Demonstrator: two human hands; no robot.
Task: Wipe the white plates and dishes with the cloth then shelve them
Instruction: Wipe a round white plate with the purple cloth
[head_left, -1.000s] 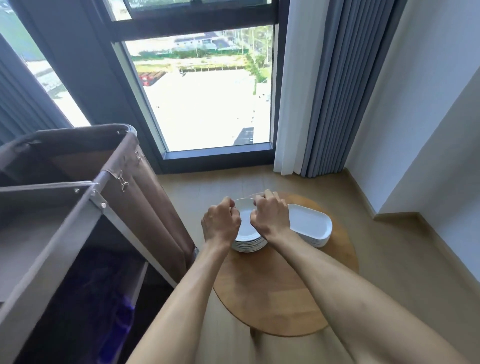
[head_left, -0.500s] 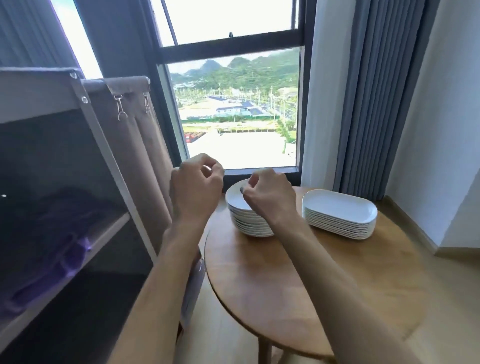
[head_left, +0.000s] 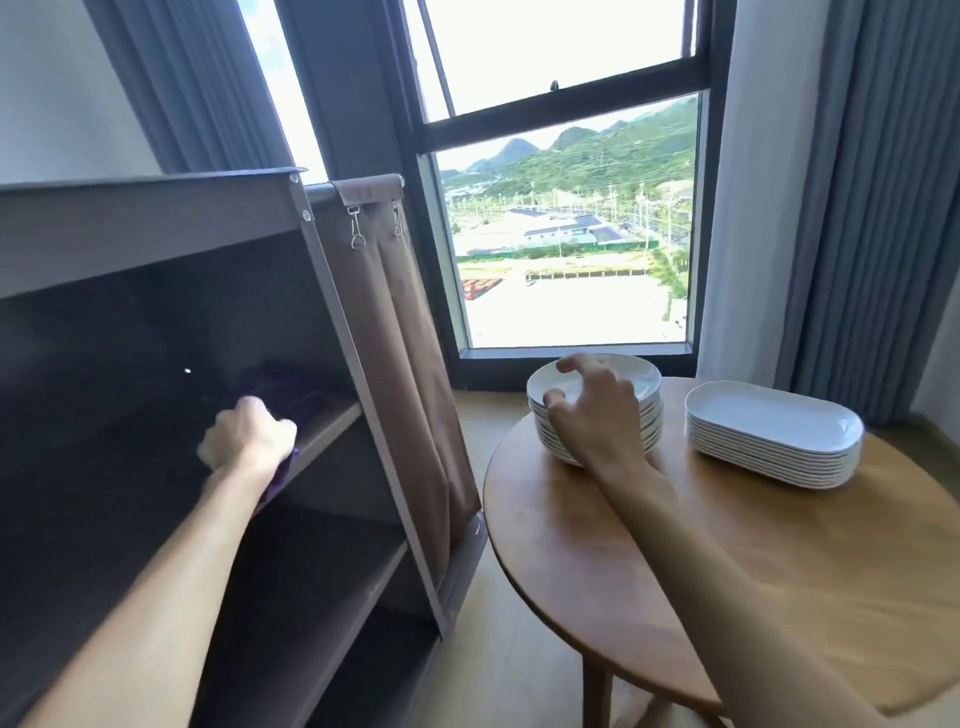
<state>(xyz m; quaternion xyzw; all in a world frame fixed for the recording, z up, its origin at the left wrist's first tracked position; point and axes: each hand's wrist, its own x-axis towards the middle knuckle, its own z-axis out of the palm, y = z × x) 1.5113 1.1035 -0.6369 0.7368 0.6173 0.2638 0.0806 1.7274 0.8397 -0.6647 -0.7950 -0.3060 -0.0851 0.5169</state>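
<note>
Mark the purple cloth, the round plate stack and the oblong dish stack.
purple cloth (head_left: 298, 397): head view, bunched part on the shelf.
round plate stack (head_left: 641, 382): head view, top plate's right rim.
oblong dish stack (head_left: 769, 423): head view, top dish's inside.

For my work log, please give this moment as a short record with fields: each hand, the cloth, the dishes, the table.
left hand: inside the cart, gripping the purple cloth
right hand: fingers spread over the top round plate, holding nothing
cloth: on the cart's upper shelf
round plates: one stack on the table, left side
oval dishes: one stack, right of the round plates
table: round, wooden, beside the cart
wiping: not yet begun
</note>
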